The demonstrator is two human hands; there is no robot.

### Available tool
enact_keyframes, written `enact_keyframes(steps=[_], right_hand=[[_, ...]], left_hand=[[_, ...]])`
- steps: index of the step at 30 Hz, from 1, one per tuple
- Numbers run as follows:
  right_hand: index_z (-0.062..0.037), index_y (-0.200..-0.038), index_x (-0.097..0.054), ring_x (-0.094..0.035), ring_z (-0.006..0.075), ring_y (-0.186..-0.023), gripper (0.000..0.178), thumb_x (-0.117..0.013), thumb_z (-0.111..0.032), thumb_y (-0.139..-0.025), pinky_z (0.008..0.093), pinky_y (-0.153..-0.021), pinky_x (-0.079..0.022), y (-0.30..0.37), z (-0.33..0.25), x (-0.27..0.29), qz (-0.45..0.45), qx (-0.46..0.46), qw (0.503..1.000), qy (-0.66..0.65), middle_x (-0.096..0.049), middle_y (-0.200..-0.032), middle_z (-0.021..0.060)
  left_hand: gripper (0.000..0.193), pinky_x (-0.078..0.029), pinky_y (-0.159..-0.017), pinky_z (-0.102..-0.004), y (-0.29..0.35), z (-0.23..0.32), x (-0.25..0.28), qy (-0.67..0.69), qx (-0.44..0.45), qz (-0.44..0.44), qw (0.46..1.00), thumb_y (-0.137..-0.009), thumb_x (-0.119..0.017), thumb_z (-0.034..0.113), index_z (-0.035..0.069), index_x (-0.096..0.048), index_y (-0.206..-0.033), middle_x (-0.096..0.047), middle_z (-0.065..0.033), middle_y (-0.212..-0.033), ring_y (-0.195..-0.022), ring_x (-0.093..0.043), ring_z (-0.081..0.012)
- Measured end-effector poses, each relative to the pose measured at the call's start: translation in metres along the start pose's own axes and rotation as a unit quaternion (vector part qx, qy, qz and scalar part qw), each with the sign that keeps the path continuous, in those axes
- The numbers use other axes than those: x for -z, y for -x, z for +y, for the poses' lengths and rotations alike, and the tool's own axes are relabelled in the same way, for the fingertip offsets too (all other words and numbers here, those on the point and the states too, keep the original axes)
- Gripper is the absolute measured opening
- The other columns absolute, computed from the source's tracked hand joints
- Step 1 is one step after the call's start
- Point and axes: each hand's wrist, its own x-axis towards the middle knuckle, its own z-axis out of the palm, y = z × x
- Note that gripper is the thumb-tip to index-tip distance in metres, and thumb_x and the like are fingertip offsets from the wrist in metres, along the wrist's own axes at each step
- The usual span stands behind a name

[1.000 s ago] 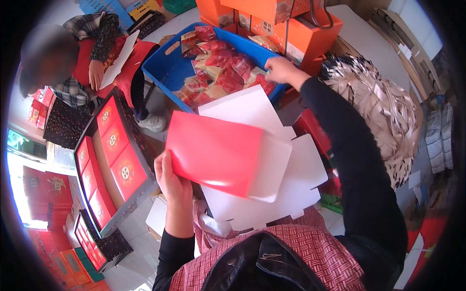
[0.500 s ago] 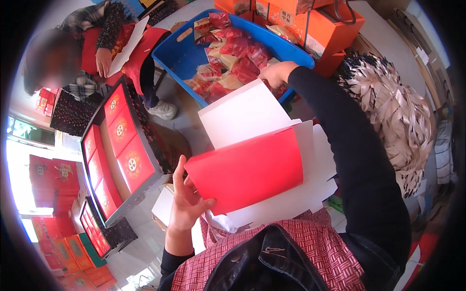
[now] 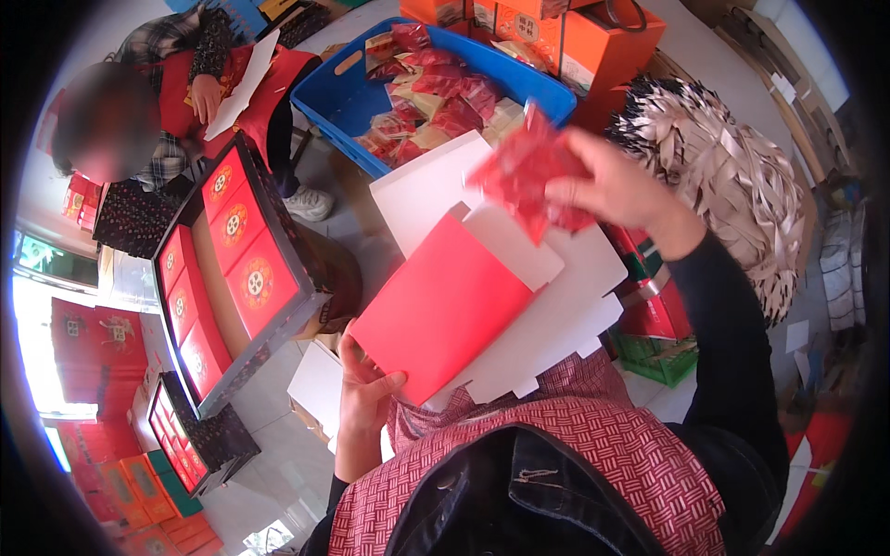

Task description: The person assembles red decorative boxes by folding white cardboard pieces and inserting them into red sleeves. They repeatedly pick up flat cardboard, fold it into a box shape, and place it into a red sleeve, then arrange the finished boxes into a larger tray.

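My left hand (image 3: 367, 387) grips the lower left corner of a red cardboard box (image 3: 443, 310), thumb on its near face. The box is tilted, and its pale end flaps stand open at the upper right. Just above that open end, my right hand (image 3: 616, 185) pinches a red plastic packet (image 3: 536, 176), slightly smeared by motion. White unfolded card (image 3: 547, 347) with notched edges lies under the box on my lap. Beyond it, a blue plastic crate (image 3: 324, 102) holds many red and cream packets (image 3: 454, 97).
At left stands a dark-rimmed tray (image 3: 306, 310) of red printed boxes (image 3: 264, 287). A person (image 3: 209, 93) sits beyond it, holding white card. Orange gift boxes (image 3: 607, 46) are stacked behind the crate. A heap of beige ribbons (image 3: 723, 185) lies at right, near a green basket (image 3: 654, 357).
My right hand has come out of the crate with a red packet and moved toward me. The red box has turned, so its open end now faces up toward the packet.
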Motion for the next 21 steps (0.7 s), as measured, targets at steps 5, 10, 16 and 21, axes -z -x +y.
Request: enact_keyframes(steps=[5,10,16,21], right_hand=[[0.0003,-0.116,-0.060,-0.063,0.0171,-0.095,0.031,-0.064,-0.012,-0.088,0.0298,-0.084,-0.049,0.017,0.017,-0.032,-0.131,-0.015,0.979,0.157,-0.067,-0.102,0.0144],[0.0013,-0.117,-0.062,-0.062,0.0175,-0.101,0.028,-0.058,-0.009,-0.091,0.0284,-0.090,-0.046,-0.003,-0.007,-0.053,-0.182,0.092,0.979,0.019,-0.068,-0.109,0.0122],[0.0020,-0.124,-0.052,-0.059,0.0148,-0.099,0.039,-0.061,-0.019,-0.093,0.0273,-0.086,-0.047,0.047,-0.012,-0.083,0.348,0.147,0.910,-0.172,-0.061,-0.108,0.0103],[-0.0021,-0.148,-0.013,-0.049,0.0284,-0.121,0.089,-0.070,-0.027,-0.086,0.0412,-0.099,-0.042,0.096,-0.021,-0.161,0.191,0.094,0.937,-0.278,-0.040,-0.135,0.0172]], left_hand=[[0.102,-0.046,-0.099,-0.0431,0.003,-0.007,0.011,-0.033,-0.021,-0.051,0.998,-0.065,-0.071,-0.018,0.019,-0.023,-0.147,-0.044,-0.0113,-0.139,-0.126,-0.047,-0.0287],[0.100,-0.044,-0.102,-0.0439,0.006,-0.019,0.019,-0.002,-0.054,-0.114,0.992,-0.065,-0.070,-0.018,0.020,-0.026,-0.147,-0.044,-0.0099,-0.140,-0.128,-0.045,-0.0288],[0.094,-0.036,-0.108,-0.0450,0.016,-0.034,0.037,0.102,-0.094,-0.061,0.988,-0.064,-0.077,-0.003,0.019,-0.032,-0.144,-0.043,-0.0070,-0.140,-0.131,-0.041,-0.0278],[0.090,-0.037,-0.104,-0.0392,0.020,-0.032,-0.012,0.026,-0.209,-0.028,0.977,-0.065,-0.080,-0.003,0.014,-0.030,-0.138,-0.042,-0.0078,-0.134,-0.125,-0.043,-0.0229]])
